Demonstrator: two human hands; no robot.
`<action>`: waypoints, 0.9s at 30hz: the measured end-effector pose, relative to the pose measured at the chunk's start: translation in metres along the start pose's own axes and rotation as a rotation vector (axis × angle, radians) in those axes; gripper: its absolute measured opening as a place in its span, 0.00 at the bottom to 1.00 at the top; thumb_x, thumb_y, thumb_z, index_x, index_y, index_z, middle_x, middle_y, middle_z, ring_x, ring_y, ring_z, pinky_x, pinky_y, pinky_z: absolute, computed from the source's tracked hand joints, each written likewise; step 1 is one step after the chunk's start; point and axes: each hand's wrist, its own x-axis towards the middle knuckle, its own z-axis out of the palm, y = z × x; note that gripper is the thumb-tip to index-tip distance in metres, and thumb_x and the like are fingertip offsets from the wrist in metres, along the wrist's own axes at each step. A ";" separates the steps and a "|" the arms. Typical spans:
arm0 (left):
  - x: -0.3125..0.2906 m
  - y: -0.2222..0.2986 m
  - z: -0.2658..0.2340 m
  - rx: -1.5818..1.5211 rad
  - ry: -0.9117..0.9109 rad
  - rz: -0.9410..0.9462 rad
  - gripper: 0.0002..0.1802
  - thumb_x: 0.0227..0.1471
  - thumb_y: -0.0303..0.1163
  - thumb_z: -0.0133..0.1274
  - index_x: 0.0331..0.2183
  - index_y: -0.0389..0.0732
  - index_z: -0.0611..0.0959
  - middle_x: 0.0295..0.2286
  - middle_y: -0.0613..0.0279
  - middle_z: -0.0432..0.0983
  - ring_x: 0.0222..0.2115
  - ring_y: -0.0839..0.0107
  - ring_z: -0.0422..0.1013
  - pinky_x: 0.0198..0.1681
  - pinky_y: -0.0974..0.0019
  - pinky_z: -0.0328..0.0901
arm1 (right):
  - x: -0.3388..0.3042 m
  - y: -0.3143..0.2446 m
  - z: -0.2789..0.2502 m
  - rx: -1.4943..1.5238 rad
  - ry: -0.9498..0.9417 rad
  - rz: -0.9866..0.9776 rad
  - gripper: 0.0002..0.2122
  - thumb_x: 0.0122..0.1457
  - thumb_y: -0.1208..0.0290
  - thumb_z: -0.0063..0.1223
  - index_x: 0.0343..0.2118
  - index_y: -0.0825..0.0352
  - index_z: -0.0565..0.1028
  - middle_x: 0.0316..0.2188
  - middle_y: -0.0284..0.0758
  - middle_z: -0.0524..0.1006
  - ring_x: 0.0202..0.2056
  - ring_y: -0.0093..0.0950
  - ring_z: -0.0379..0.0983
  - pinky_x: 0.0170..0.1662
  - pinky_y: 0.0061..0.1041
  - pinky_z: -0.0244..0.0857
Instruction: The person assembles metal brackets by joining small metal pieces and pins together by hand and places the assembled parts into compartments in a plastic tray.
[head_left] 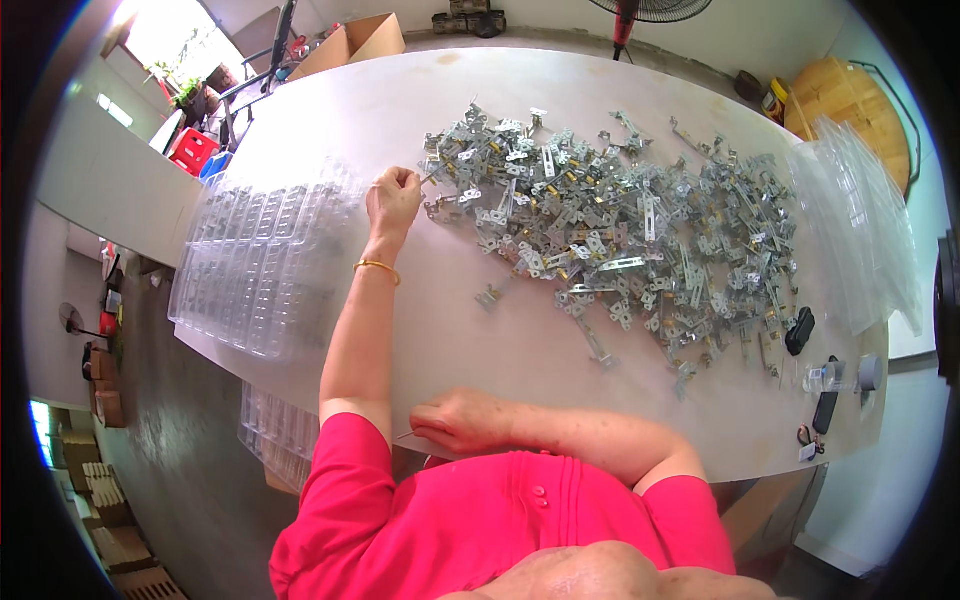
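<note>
A wide, loose pile of small silvery metal brackets point(600, 215), some with brass-coloured bits, spreads over the middle and right of the pale table. My left hand point(394, 207), with a gold bangle point(377, 267) at its wrist, reaches to the pile's left edge. Its fingers are pinched together at a small metal bracket point(430, 180), whose shape is partly hidden. Close to my body at the front edge, my right hand point(452, 421) is closed, palm inward. A thin metal piece point(405, 435) sticks out from its fingers; the rest of that piece is covered.
Clear plastic compartment trays point(265, 265) lie stacked on the table's left, with more trays point(275, 430) below the edge. Clear plastic sheets point(855, 230) cover the right end. A black case point(800, 331), a tape roll point(870, 373) and a black flat object point(825, 412) lie front right.
</note>
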 end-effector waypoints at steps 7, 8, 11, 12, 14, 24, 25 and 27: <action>0.037 -0.001 0.004 -0.043 -0.050 -0.074 0.18 0.50 0.44 0.59 0.32 0.38 0.86 0.28 0.55 0.83 0.32 0.60 0.79 0.40 0.59 0.71 | -0.001 0.001 0.001 -0.012 0.022 -0.018 0.05 0.62 0.68 0.50 0.33 0.63 0.72 0.23 0.44 0.77 0.27 0.49 0.75 0.30 0.47 0.67; 0.036 0.005 0.007 0.033 -0.097 -0.010 0.18 0.50 0.45 0.58 0.33 0.38 0.85 0.29 0.54 0.83 0.34 0.59 0.79 0.41 0.59 0.71 | -0.002 0.001 0.000 -0.023 0.024 -0.013 0.04 0.62 0.69 0.50 0.33 0.63 0.72 0.23 0.44 0.77 0.27 0.49 0.75 0.30 0.47 0.68; 0.038 0.006 0.012 0.187 -0.135 0.103 0.20 0.49 0.46 0.58 0.36 0.39 0.84 0.34 0.50 0.82 0.39 0.56 0.78 0.46 0.56 0.70 | -0.003 0.004 0.001 -0.088 -0.064 0.017 0.05 0.64 0.69 0.50 0.35 0.63 0.72 0.26 0.42 0.77 0.29 0.46 0.76 0.33 0.43 0.70; 0.038 0.006 0.014 0.203 -0.153 0.107 0.20 0.49 0.45 0.57 0.36 0.38 0.84 0.36 0.49 0.81 0.41 0.54 0.77 0.47 0.55 0.69 | -0.003 0.004 0.001 -0.090 -0.065 0.017 0.05 0.64 0.69 0.50 0.35 0.63 0.72 0.26 0.42 0.77 0.29 0.46 0.76 0.33 0.43 0.70; 0.039 0.004 0.017 0.217 -0.171 0.113 0.19 0.49 0.44 0.57 0.37 0.38 0.84 0.37 0.47 0.81 0.42 0.52 0.77 0.49 0.54 0.69 | -0.003 0.004 0.001 -0.063 -0.049 0.006 0.04 0.64 0.69 0.50 0.35 0.63 0.72 0.26 0.42 0.77 0.29 0.47 0.76 0.33 0.43 0.70; 0.034 0.005 0.025 0.345 0.027 0.347 0.09 0.52 0.33 0.52 0.33 0.37 0.81 0.34 0.46 0.80 0.37 0.47 0.76 0.43 0.50 0.70 | 0.001 -0.003 -0.004 -0.017 0.000 -0.009 0.05 0.62 0.68 0.49 0.34 0.64 0.72 0.25 0.44 0.77 0.29 0.49 0.75 0.32 0.47 0.69; 0.035 0.005 0.025 0.373 0.062 0.376 0.08 0.52 0.31 0.52 0.32 0.37 0.80 0.33 0.47 0.79 0.37 0.48 0.76 0.43 0.50 0.70 | 0.001 -0.003 -0.004 -0.012 0.001 -0.008 0.05 0.62 0.68 0.50 0.34 0.64 0.73 0.25 0.44 0.77 0.29 0.49 0.75 0.32 0.46 0.69; 0.034 0.004 0.025 0.406 0.094 0.394 0.08 0.51 0.31 0.52 0.33 0.36 0.80 0.33 0.47 0.79 0.37 0.48 0.76 0.44 0.51 0.70 | 0.000 -0.003 -0.003 -0.007 0.000 -0.007 0.05 0.63 0.68 0.50 0.34 0.64 0.73 0.25 0.44 0.77 0.29 0.49 0.76 0.32 0.46 0.69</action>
